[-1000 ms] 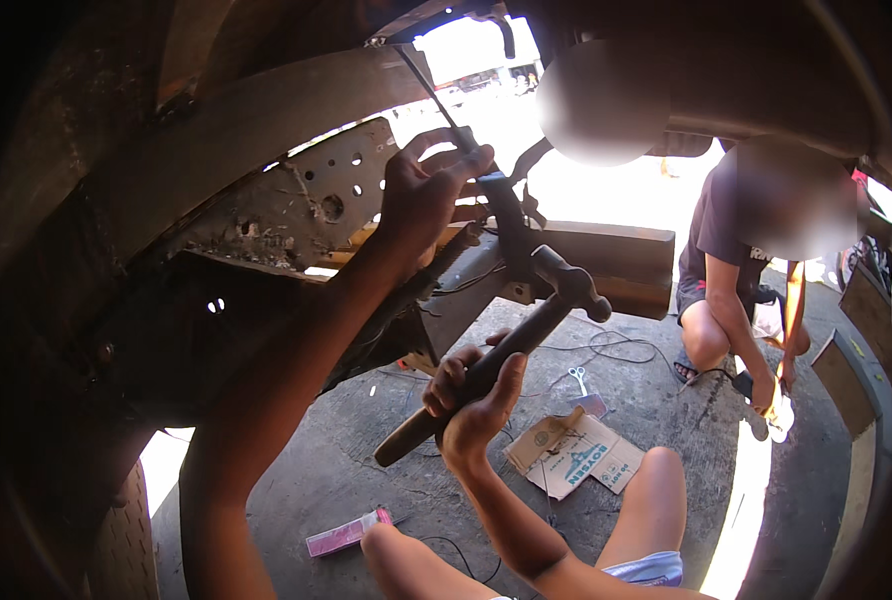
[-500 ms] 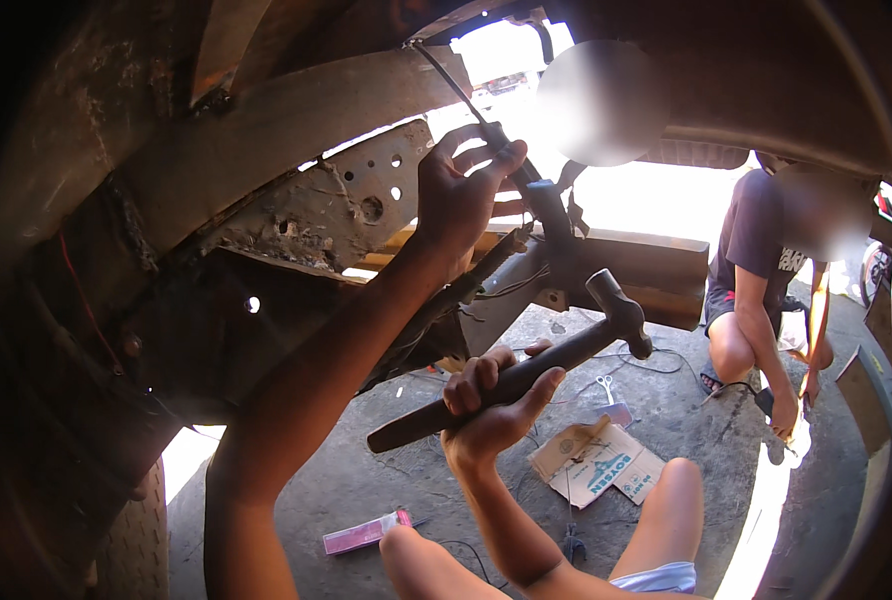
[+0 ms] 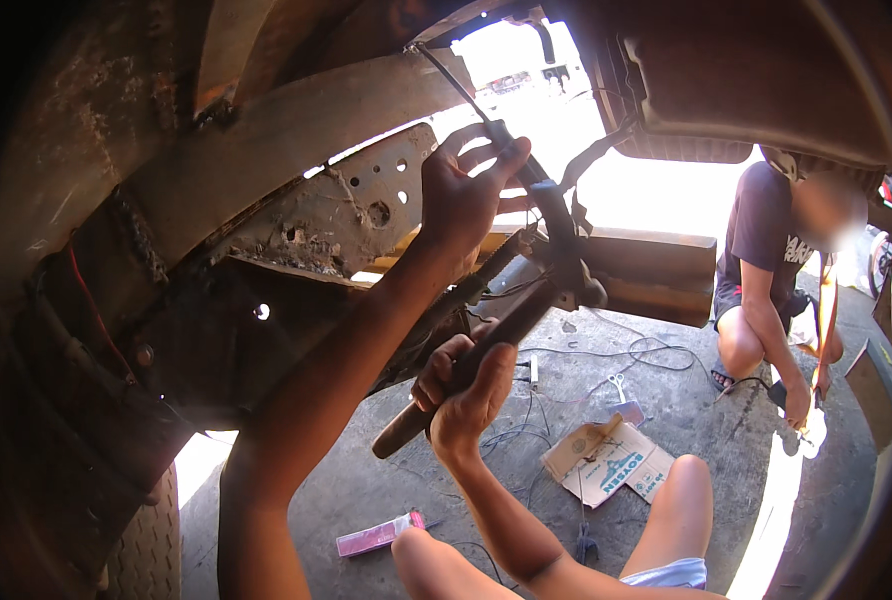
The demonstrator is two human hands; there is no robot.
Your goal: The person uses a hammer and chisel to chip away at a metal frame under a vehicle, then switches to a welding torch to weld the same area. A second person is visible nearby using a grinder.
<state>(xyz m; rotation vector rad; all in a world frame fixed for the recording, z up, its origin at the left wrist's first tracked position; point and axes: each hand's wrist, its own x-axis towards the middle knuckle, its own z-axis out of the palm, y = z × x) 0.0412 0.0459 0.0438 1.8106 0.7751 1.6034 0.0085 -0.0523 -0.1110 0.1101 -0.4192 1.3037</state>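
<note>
A: Item one, nearest: the right hand [image 3: 463,388], fingers clenched round the dark wooden handle of a hammer [image 3: 506,335]. Where does the head sit?

B: Up against the butt end of the long chisel [image 3: 526,185], just below the left hand. The handle slopes down toward the person, so the head meets the tool's end squarely.

A: Item two: the left hand [image 3: 463,195]?

B: Raised, fingers wrapped round the chisel's grip, thumb side closed. The thin shaft runs up-left to the rusty frame rail [image 3: 296,120], its tip at the seam overhead; the hand appears to steady it on that line.

A: Item three, on the concrete floor [image 3: 366,480]?

B: A pink packet [image 3: 378,535] near the knee, a flattened cardboard box [image 3: 611,460], scissors [image 3: 621,390] and loose wires beyond.

A: Farthest?

B: Another person [image 3: 766,290] crouching at right, apart from the work.
</note>
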